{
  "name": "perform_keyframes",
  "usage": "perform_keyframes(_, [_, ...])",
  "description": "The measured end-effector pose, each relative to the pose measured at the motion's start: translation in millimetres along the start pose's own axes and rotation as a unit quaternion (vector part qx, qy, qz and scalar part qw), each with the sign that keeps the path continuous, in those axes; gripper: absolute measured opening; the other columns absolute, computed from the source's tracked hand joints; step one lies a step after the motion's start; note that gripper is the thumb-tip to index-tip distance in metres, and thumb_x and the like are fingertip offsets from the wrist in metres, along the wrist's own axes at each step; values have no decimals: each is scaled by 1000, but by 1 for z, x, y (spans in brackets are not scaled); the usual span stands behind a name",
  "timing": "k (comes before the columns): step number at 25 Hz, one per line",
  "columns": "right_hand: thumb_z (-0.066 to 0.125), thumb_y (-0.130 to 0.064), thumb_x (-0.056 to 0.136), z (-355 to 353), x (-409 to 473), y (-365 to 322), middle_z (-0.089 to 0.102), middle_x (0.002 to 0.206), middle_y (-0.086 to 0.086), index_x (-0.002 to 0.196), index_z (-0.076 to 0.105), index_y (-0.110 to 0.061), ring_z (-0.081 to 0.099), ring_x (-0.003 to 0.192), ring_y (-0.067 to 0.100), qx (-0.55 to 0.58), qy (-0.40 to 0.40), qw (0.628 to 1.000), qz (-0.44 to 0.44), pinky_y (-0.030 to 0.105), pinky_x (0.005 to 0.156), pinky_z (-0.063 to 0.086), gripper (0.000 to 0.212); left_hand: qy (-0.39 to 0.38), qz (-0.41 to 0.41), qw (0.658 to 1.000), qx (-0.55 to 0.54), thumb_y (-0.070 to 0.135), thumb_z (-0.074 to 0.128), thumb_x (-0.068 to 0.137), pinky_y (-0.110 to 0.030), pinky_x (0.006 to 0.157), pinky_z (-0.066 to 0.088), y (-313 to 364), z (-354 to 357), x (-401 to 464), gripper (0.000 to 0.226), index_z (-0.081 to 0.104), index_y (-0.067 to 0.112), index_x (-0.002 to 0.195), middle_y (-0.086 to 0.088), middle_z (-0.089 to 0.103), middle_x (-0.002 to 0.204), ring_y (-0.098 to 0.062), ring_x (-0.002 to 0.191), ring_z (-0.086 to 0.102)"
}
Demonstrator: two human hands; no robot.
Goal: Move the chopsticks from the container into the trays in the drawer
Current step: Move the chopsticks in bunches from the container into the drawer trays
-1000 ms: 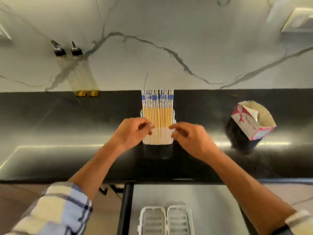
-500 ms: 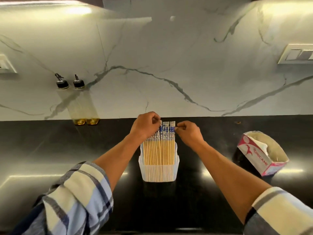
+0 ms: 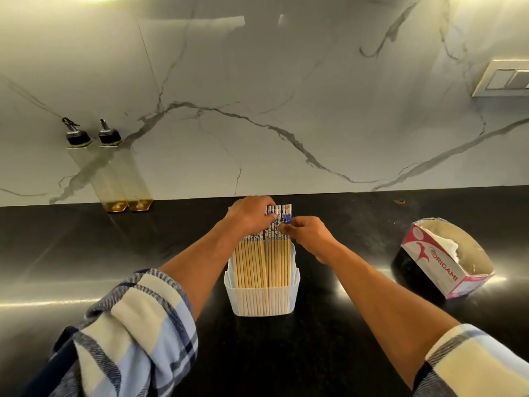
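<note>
A translucent white container [image 3: 262,300] stands on the black counter [image 3: 86,253], packed with several wooden chopsticks [image 3: 263,265] that have blue-and-white patterned tops. My left hand [image 3: 249,214] is curled over the tops on the left side of the bundle, fingers gripping them. My right hand [image 3: 307,234] pinches the patterned tops on the right side between thumb and forefinger. The drawer and its trays are out of view.
Two tall glass oil bottles [image 3: 114,173] with black spouts stand at the back left against the marble wall. An open pink-and-white Origami tissue box [image 3: 446,259] sits on the counter at the right. A switch plate [image 3: 503,78] is on the wall, upper right.
Both hands rose from the container's lower sides to the chopstick tops and now close on them. The view tilted up, so the drawer trays dropped out of sight.
</note>
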State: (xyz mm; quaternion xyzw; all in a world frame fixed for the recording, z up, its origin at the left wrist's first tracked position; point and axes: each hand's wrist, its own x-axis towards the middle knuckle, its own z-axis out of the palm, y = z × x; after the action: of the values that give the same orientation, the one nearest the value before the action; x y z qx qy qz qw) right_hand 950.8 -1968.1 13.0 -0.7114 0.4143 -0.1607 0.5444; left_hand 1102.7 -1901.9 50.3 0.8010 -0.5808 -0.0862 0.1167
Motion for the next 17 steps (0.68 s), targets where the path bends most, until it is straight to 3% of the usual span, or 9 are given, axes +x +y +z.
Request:
perform_keyframes(3, [62,-29,95,1,1,1,71,90,-5,93,69,-18,64,83,7,12,-10,1000,8,20,67,46,13,2,5,1000,-7,35,58,98,-39,88,56,0,-1,-1,36,58,22,131,-3,69,117,-18,99,66])
perform_keyframes(7, [64,-26,95,4,3,2,72,91,-6,89,70,-20,65,87,5,38,-20,999,16,28,85,48,10,9,13,1000,-10,35,58,98,-37,88,56,-2,-1,-4,36,59,21,131,-3,69,118,-18,100,65])
perform_keyframes(10, [65,-26,94,5,4,1,72,90,-6,88,70,-20,65,88,5,46,-19,999,17,29,87,46,9,12,20,1000,-13,34,59,97,-37,89,55,-5,-1,-5,37,59,20,132,-3,69,120,-18,102,65])
perform_keyframes(15, [70,-29,90,-5,-1,-7,75,90,-4,87,72,-20,66,88,9,74,-3,997,3,29,82,52,10,44,31,998,-18,33,58,99,-41,104,47,-7,-3,-12,54,44,16,148,-7,57,140,-24,129,55])
perform_keyframes(17, [72,-31,87,-13,-3,-13,77,89,-1,87,74,-19,69,90,13,75,1,997,-9,32,87,53,12,69,47,994,-76,30,55,100,-41,110,44,-5,-7,-20,54,40,15,150,-7,52,147,-24,136,50])
